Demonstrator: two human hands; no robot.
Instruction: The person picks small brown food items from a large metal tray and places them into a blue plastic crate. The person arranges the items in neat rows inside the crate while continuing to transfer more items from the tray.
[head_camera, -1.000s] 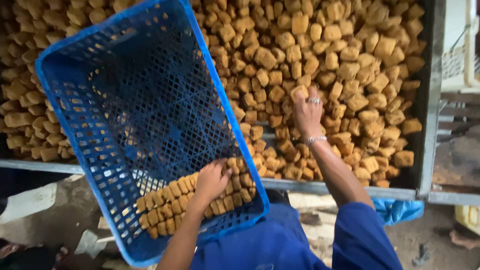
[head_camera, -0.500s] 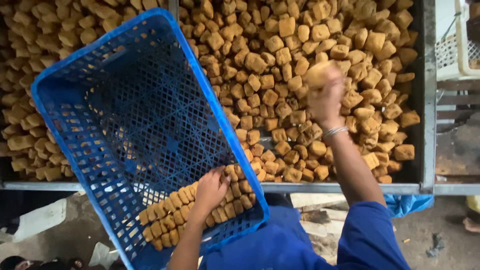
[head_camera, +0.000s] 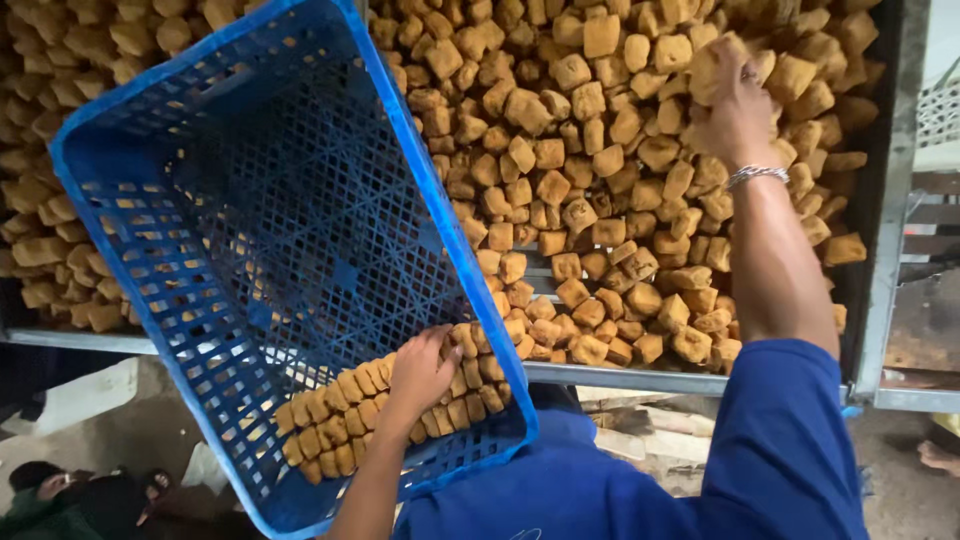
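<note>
A blue plastic mesh crate (head_camera: 250, 230) leans tilted against my body, its low end filled with neat rows of golden-brown fried cubes (head_camera: 330, 415). My left hand (head_camera: 420, 370) lies on those rows inside the crate, pressing them in place. My right hand (head_camera: 735, 105), with a metal bracelet at the wrist, reaches far over a big tray and is closed on one or more brown cubes (head_camera: 715, 65). A thick heap of loose cubes (head_camera: 590, 190) covers the tray under that hand.
The tray's metal front edge (head_camera: 640, 378) runs across below the heap, and its right wall (head_camera: 890, 200) stands upright. More cubes (head_camera: 60, 150) lie left of the crate. Dirty floor and white debris (head_camera: 70, 400) show below.
My right hand has moved farther out and up over the heap, closing on cubes. The left hand stays on the rows in the crate.
</note>
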